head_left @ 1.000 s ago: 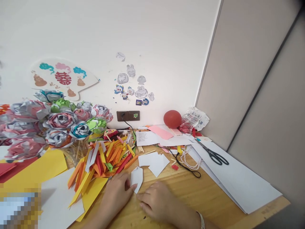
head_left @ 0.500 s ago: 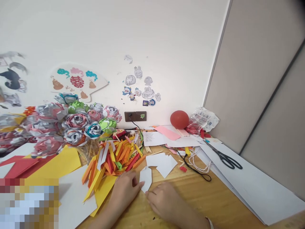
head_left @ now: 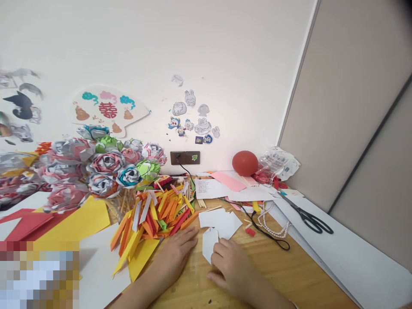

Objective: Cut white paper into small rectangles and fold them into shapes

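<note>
A small folded white paper piece [head_left: 209,246] lies on the wooden table [head_left: 289,274]. My right hand [head_left: 231,268] rests on its right side with fingers curled down, pressing it flat. My left hand [head_left: 175,255] lies flat on the table just left of the paper, fingers stretched toward it. Beyond them lie two more cut white paper pieces [head_left: 220,221].
A heap of folded orange, yellow and red paper strips [head_left: 157,214] sits left of my hands, with paper roses [head_left: 106,169] behind. Yellow and white sheets [head_left: 93,257] lie at left. Black scissors [head_left: 309,219], a bead string [head_left: 270,223], a black cord and a red balloon [head_left: 245,163] are at right.
My right hand has slid forward onto the white paper piece. My left hand has flattened and let go of the paper's edge. The view has shifted slightly left.
</note>
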